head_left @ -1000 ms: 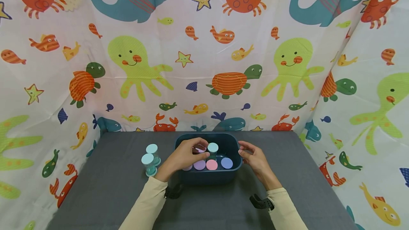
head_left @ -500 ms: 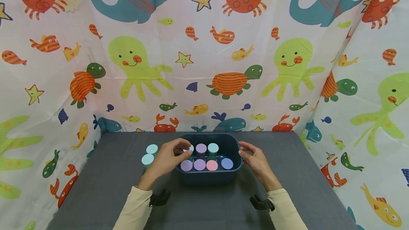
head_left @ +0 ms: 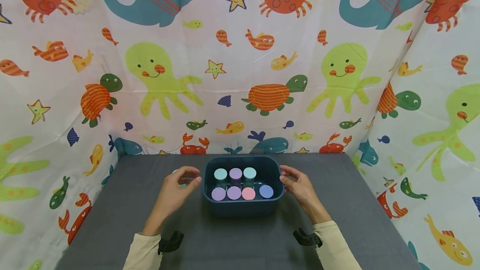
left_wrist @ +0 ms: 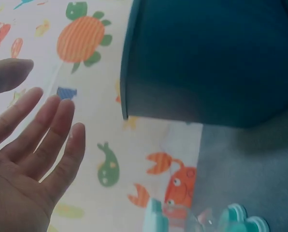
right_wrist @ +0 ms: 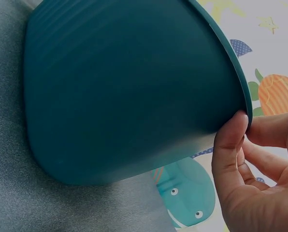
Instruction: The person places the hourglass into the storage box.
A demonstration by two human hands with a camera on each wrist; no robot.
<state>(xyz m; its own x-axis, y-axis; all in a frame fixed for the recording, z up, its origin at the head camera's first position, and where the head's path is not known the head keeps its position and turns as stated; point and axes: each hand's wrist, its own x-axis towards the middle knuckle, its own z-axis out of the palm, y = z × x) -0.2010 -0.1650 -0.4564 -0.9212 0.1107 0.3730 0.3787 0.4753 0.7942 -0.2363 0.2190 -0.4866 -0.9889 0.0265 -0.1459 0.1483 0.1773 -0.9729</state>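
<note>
Two cream sleeves nearest, at the lower edge. Just beyond, left hand with fingers spread and loose, holding nothing, poised over a teal-capped jar out on the grey table, just beside the bin. Right hand curled on the rim of the dark teal bin, thumb against its edge. Inside, seven capped jars upright in two rows, probably most of the job; at least one outside, exact count hidden. Farthest, sea-creature curtain.
</note>
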